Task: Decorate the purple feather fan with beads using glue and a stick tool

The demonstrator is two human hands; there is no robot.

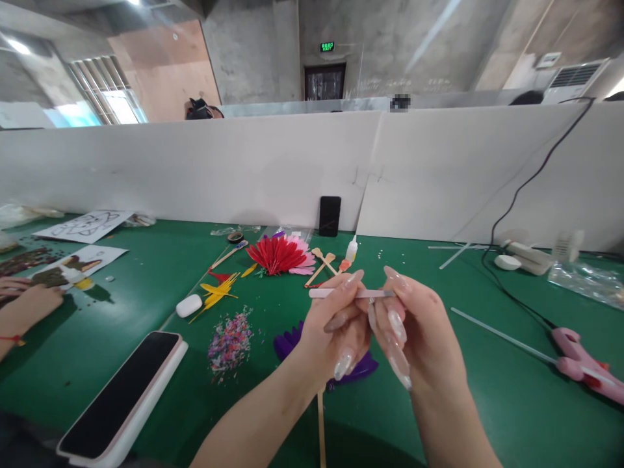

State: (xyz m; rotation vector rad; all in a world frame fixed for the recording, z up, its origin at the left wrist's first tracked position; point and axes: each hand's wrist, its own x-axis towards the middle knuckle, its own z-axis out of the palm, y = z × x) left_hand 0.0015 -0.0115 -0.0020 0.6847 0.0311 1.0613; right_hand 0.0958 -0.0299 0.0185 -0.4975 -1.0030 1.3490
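A thin pale pink stick (322,293) lies level between my hands, above the green table. My left hand (341,325) pinches it near its middle. The fingers of my right hand (409,325) are closed at its darker right end. Below my hands are purple petals (361,369) with a wooden stick (321,429) pointing toward me; my hands hide part of them. Beyond stands a red pleated paper fan shape (275,253) beside pink ones (302,257). A pile of colourful bits (230,343) and yellow feather-like pieces (218,292) lie to the left.
A large phone (121,396) lies front left, near a white case (188,305). Another phone (330,216) leans on the white partition (244,169). A pink glue gun (580,364) with a black cable is at right. Another person's hands (29,305) work at far left.
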